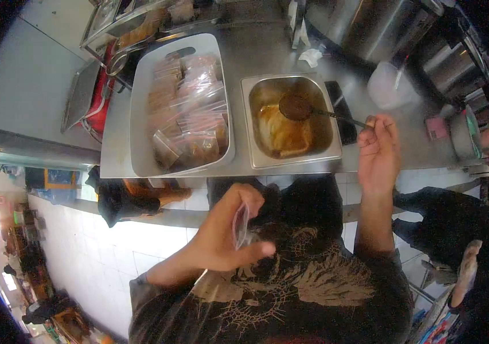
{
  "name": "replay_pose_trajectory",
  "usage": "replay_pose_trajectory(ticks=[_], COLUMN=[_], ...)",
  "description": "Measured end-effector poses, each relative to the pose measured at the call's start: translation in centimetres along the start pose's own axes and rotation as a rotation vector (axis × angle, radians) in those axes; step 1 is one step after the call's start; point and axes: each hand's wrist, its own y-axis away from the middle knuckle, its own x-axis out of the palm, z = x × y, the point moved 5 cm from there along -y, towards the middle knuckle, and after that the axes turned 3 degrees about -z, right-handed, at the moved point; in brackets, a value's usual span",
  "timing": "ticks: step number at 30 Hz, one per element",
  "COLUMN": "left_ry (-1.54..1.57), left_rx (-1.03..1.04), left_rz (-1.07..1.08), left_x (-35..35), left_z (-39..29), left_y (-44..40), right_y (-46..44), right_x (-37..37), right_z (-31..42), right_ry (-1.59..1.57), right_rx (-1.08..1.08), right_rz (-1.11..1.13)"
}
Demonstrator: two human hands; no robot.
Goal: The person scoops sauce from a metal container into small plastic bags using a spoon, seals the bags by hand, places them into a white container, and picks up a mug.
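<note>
My right hand (380, 150) is closed round the thin dark handle of a ladle (341, 117). Its round bowl, filled with dark brown sauce (296, 107), is over a square steel pan (246, 123). A thin brown layer of sauce (281, 131) coats the pan's bottom. In front of my chest, my left hand (221, 232) holds a small clear plastic bag (241, 226), with thumb and fingers spread around it. To the pan's left stands a white plastic bin (135, 123) with many flat zip bags (190, 112) of brown contents.
Large steel pots (353, 23) stand at the back right of the steel counter (236, 57). A whitish plastic bag (390, 86) and a crumpled tissue (311, 57) lie near them. A black flat object (342, 112) lies beside the pan. Left of the bin is a red item (98, 100).
</note>
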Motion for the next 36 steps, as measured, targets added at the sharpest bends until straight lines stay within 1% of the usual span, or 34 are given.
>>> replay_pose_trajectory(ticks=[3,6,9,12,14,15,17,20,23,26,27,30,33,36], left_ry=[-0.167,-0.213,-0.101,-0.209,-0.315,-0.367,-0.336,-0.314,-0.333,-0.319,-0.308,-0.432,-0.384,-0.314], left_rx=[0.103,0.174,-0.08,0.102,0.151,0.173,0.155,0.131,0.094,0.084,0.088,0.003,0.019,0.087], left_rz=[0.082,0.04,-0.079,-0.118,-0.115,-0.111,-0.114,-0.145,-0.214,-0.295,-0.322,-0.353,-0.383,-0.381], left_x=[-0.1,-0.4,-0.6,-1.0,-1.3,-1.3,-1.7,-1.9,-1.8,-1.8,-1.7,-1.2,-0.9,-0.3], left_z=[-2.1,-2.2,-2.3,-2.6,-3.2,-3.5,-2.9,-1.7,-1.3,-0.4,-0.5,-1.8,-1.0,-1.2], left_y=[-1.5,-3.2,-4.9,-7.0,-8.0,-8.4,-9.2,-10.1,-10.8,-11.6,-11.9,-12.2,-13.3,-14.2], right_y=[-0.1,-0.3,-0.5,-0.7,-1.2,-1.2,-1.0,-1.4,-1.8,-2.8,-3.0,-3.5,-3.8,-4.0], right_x=[0.4,0.3,0.3,0.2,-1.0,-0.7,0.3,1.0,1.3,2.1,2.0,2.6,3.9,5.3], right_z=[0.6,0.8,1.0,1.5,1.3,1.6,2.5,3.4,4.2,5.0,5.2,6.4,7.1,7.6], right_ry=[0.004,0.018,0.013,0.006,-0.004,0.027,0.09,0.102,0.104,-0.039,-0.031,-0.02,-0.05,-0.076], right_rx=[-0.007,-0.024,-0.038,-0.009,-0.011,-0.007,-0.002,-0.013,-0.022,-0.11,-0.095,-0.085,-0.119,-0.127], right_rz=[-0.013,-0.022,-0.018,-0.013,0.022,-0.045,-0.183,-0.176,-0.22,0.04,0.043,0.066,0.119,0.162])
